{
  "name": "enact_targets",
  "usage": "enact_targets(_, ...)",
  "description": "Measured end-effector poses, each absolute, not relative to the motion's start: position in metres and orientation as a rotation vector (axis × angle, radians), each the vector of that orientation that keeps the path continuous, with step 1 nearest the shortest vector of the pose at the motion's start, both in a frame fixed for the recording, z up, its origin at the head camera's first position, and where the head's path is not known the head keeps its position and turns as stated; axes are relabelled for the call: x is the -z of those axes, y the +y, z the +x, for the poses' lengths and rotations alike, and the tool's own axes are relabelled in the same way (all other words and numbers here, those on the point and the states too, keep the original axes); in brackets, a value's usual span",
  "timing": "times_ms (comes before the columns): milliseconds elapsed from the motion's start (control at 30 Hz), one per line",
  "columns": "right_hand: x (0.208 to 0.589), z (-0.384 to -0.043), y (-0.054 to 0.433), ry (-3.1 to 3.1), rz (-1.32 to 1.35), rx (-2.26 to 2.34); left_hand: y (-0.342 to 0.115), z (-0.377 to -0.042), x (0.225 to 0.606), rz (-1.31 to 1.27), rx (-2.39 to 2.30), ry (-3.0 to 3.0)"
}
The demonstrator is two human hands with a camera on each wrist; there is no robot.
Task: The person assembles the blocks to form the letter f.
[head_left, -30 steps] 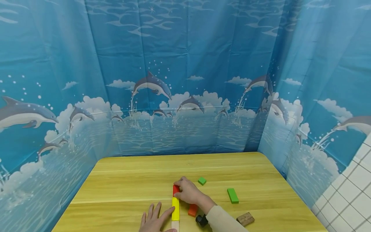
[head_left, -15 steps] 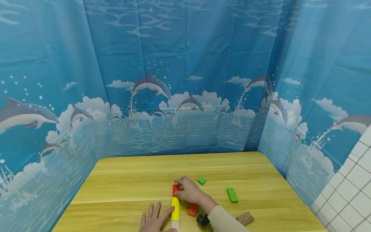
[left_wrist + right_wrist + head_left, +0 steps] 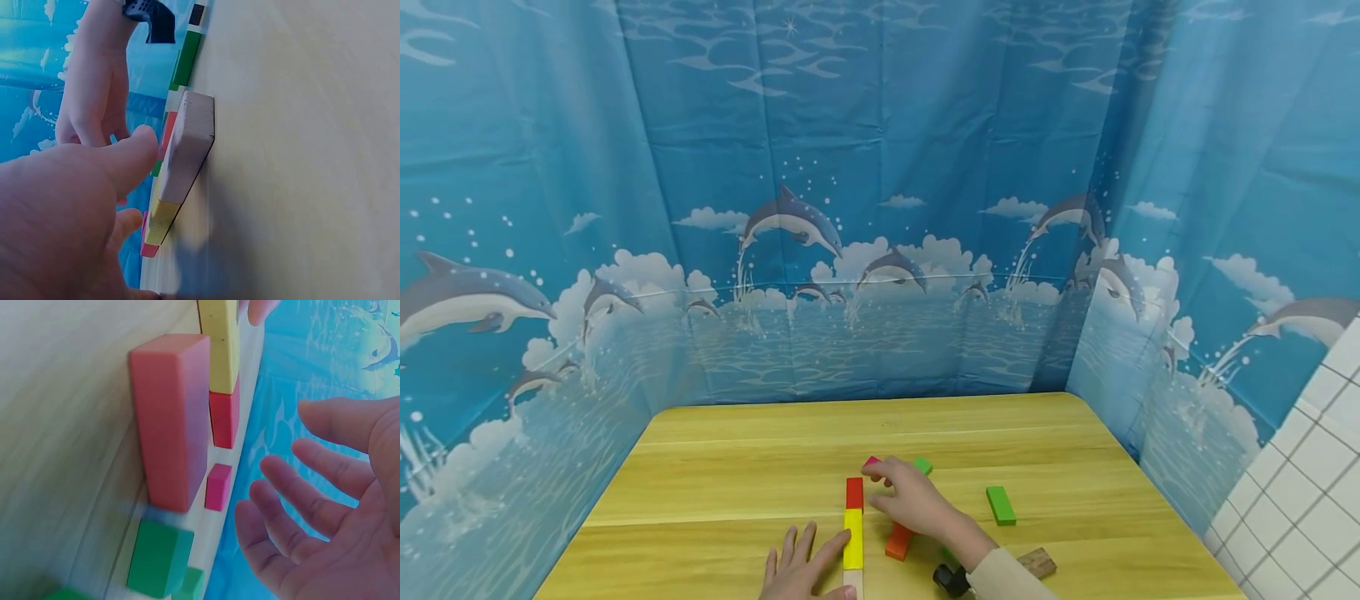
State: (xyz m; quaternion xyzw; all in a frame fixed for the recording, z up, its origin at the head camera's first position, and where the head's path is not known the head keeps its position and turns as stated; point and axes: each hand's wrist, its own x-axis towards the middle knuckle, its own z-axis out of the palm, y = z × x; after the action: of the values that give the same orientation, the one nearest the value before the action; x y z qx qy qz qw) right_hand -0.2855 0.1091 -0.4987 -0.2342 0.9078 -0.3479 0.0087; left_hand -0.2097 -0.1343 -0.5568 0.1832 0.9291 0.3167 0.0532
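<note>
A red block (image 3: pixel 854 493), a yellow block (image 3: pixel 853 542) and a pale block (image 3: pixel 853 581) lie end to end in a straight row. My left hand (image 3: pixel 801 571) rests beside the row with spread fingers, its index fingertip at the yellow block's side and its thumb by the pale block. To the right of the red block, my right hand (image 3: pixel 917 502) hovers with loosely bent fingers and nothing in them. Beyond its fingertips shows a small pink block (image 3: pixel 218 487). Beneath the right hand lies an orange-red block (image 3: pixel 169 425), partly covered in the head view.
A small green block (image 3: pixel 923 465) lies behind the right hand. Farther right are a long green block (image 3: pixel 1000 506) and a brown wood-grained block (image 3: pixel 1039 562). A black wrist camera (image 3: pixel 952 580) sits on the right wrist. Dolphin-print curtains (image 3: pixel 880 342) surround the wooden table (image 3: pixel 737 467).
My right hand has let go of the red block and moved a little to the right. The pink block has come into view. My left hand has stayed in place.
</note>
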Motion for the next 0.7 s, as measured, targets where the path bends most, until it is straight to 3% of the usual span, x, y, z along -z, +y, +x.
enact_targets(700, 0.502, -0.255, 0.149, 2.843, -0.813, 0.86, -0.134, -0.213, 0.561, 0.565, -0.895, 2.828)
